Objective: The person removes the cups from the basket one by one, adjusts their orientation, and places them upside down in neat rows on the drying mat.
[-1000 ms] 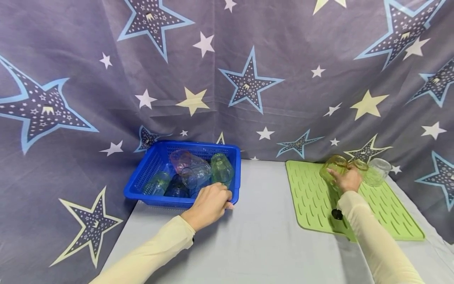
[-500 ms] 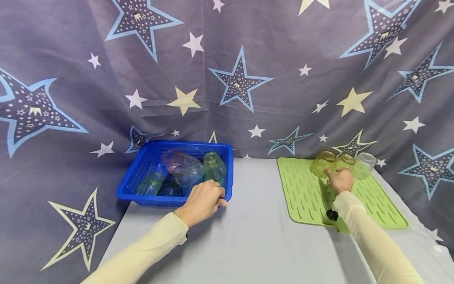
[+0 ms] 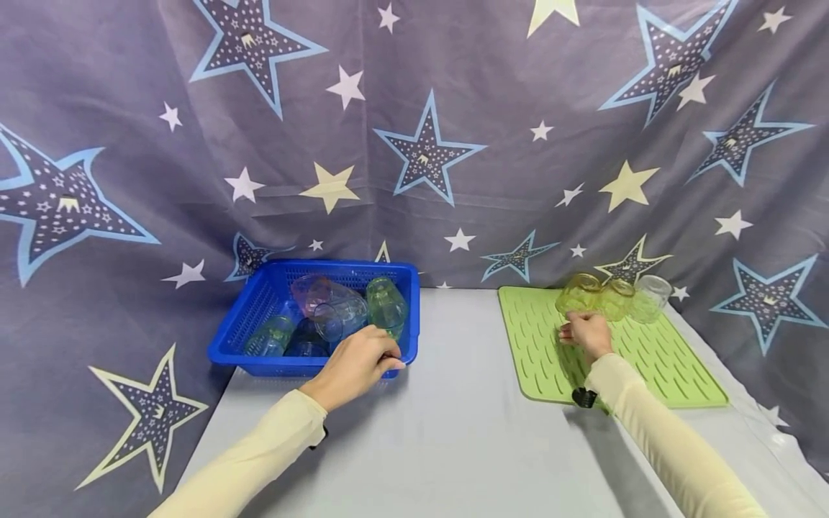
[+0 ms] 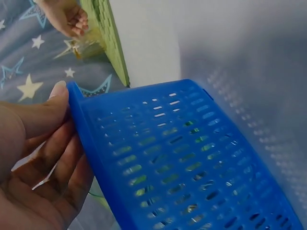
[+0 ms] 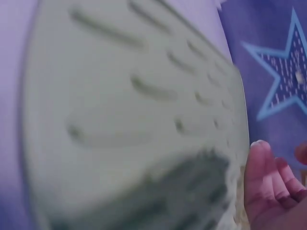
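My left hand [image 3: 356,363] grips the front right rim of a blue plastic basket [image 3: 278,368]; the left wrist view shows the thumb and fingers at its edge. Inside lie several glasses, among them a pink glass [image 3: 304,289], a clear glass [image 3: 341,316] and a green glass [image 3: 387,306]. My right hand [image 3: 588,334] hovers over the green drying mat [image 3: 537,360], fingers loosely bent and holding nothing. Just beyond it an amber glass [image 3: 575,296], a yellow glass [image 3: 614,302] and a clear tumbler [image 3: 650,298] stand side by side along the mat's far edge.
A white-covered table [image 3: 453,432] carries both basket and mat, with bare cloth between them. Behind and at the sides hangs a grey curtain [image 3: 401,230] printed with stars, close to the basket and the row of glasses.
My right hand has drawn back from the glasses toward me, leaving the amber glass standing. The left hand stays at the basket rim. The head view has shifted a little to the right.
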`<state>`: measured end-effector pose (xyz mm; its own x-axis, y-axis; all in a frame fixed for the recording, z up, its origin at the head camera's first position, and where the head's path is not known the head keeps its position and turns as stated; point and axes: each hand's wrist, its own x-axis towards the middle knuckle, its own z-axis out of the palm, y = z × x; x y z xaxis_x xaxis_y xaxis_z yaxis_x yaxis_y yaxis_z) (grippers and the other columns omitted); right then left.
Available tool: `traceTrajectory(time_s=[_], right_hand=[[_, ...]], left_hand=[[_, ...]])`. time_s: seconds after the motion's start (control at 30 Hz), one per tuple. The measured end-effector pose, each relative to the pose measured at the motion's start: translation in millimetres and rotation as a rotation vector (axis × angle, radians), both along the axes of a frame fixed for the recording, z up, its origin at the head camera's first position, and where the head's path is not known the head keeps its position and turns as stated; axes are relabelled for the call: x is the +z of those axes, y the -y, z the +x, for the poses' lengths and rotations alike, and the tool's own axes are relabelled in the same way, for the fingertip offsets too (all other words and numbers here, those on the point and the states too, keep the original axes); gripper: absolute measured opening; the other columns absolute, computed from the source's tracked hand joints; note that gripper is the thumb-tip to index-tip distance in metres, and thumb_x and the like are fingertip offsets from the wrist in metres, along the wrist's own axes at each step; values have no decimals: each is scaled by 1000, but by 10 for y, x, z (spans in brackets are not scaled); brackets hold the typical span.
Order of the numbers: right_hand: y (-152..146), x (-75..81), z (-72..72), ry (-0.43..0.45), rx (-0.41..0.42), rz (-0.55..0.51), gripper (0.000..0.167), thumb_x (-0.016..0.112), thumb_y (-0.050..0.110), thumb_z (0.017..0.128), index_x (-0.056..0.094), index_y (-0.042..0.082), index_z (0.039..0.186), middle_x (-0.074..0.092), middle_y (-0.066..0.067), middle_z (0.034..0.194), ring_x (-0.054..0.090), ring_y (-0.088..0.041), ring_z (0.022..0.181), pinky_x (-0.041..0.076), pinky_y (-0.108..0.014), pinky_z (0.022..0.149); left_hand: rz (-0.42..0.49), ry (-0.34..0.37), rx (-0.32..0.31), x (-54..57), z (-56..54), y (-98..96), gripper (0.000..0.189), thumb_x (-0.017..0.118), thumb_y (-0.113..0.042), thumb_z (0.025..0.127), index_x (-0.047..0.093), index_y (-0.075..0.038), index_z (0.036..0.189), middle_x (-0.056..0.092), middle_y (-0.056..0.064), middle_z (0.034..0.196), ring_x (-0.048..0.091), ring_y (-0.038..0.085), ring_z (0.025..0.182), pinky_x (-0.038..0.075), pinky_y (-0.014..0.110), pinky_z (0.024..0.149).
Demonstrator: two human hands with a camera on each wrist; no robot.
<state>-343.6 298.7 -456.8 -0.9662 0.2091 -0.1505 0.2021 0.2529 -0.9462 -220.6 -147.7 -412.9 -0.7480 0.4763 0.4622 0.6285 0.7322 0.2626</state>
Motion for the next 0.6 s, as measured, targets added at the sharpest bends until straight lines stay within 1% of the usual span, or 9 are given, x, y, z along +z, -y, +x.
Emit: traceTrajectory(time_s=[0.1,0.2,0.3,0.37,0.43,0.53,0.6], right_hand=[[174,-15,57,13,53,-60,53,48,25,110,44,-16,142,72,-15,95,72,-14,73,61,-36,80],[354,-46,86,20,109,-97,53,50,27,110,46,-16,141,71,-16,95,70,-13,72,60,-35,78],[523,-71,133,26,177,-95,53,49,29,111,48,-15,140,70,-17,98,68,-13,73,60,-33,75],[638,-86,164,28,203,-107,51,50,29,110,51,-15,137,70,-19,98,67,-14,73,59,-32,73],[761,-97,197,31,236,-133,49,51,27,110,51,-15,136,70,-19,98,66,-14,72,59,-30,70],[994,-97,255,52,286,-203,47,53,24,109,52,-16,133,70,-19,97,65,-15,71,58,-29,68],[1170,-90,311,62,338,-232,48,53,25,109,52,-17,132,69,-18,97,64,-14,71,57,-29,68]], left_hand=[[11,22,12,16,9,24,8,84,-22,87,78,-18,86,67,-10,83,54,8,77,52,27,68],[26,49,20,41,5,60,7,84,-22,88,77,-20,86,65,-12,82,54,7,76,50,27,66],[39,70,23,61,-6,100,7,83,-22,89,77,-21,86,63,-13,80,55,7,75,50,26,66],[52,85,26,74,-16,126,7,82,-24,90,76,-23,86,62,-15,80,56,6,74,50,27,66],[75,112,27,81,-30,154,7,81,-25,91,76,-24,86,62,-16,80,57,5,73,50,27,66],[126,166,37,89,-43,201,6,79,-25,93,77,-24,88,63,-16,80,57,3,71,50,28,65],[157,197,45,93,-47,229,5,78,-25,94,77,-23,90,64,-16,81,57,2,71,50,29,66]])
